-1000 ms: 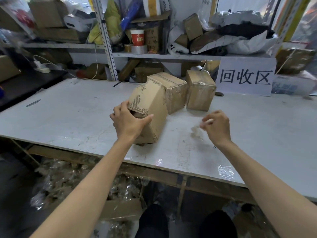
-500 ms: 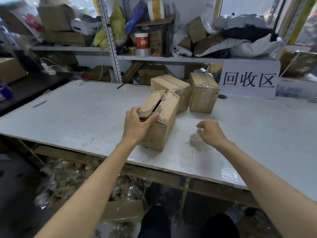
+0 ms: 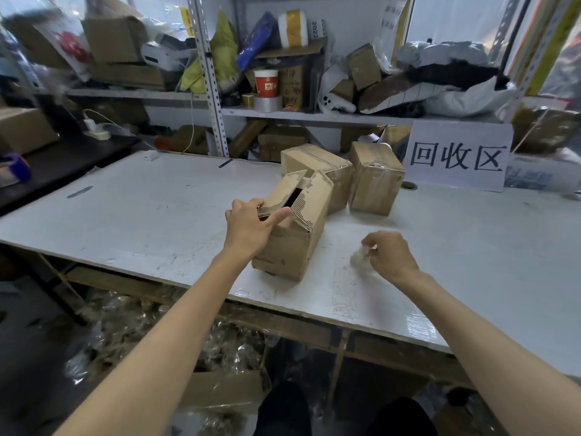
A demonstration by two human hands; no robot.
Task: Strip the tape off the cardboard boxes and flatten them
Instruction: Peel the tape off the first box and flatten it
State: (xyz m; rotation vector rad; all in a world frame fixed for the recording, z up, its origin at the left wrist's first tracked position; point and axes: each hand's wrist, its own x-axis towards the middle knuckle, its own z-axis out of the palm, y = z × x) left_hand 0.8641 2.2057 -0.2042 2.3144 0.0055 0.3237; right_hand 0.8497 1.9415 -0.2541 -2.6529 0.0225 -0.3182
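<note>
Nearest us, our right hand [image 3: 390, 258] is curled round a crumpled wad of clear tape [image 3: 358, 261]. It is now lowered close to the scuffed white table [image 3: 157, 215], whereas a second ago it was raised, drawing out a strand. Our left hand [image 3: 248, 226] pinches a ragged top flap of the small brown cardboard box [image 3: 295, 243], tipped over then and now upright on the table with its flaps parted. We judge its top stripped and flattening next. Its inside and underside are hidden, and we cannot tell whether the wad touches the table. Close behind wait a tape-wrapped brown box [image 3: 317, 171] and a second tape-wrapped box [image 3: 375, 184].
</note>
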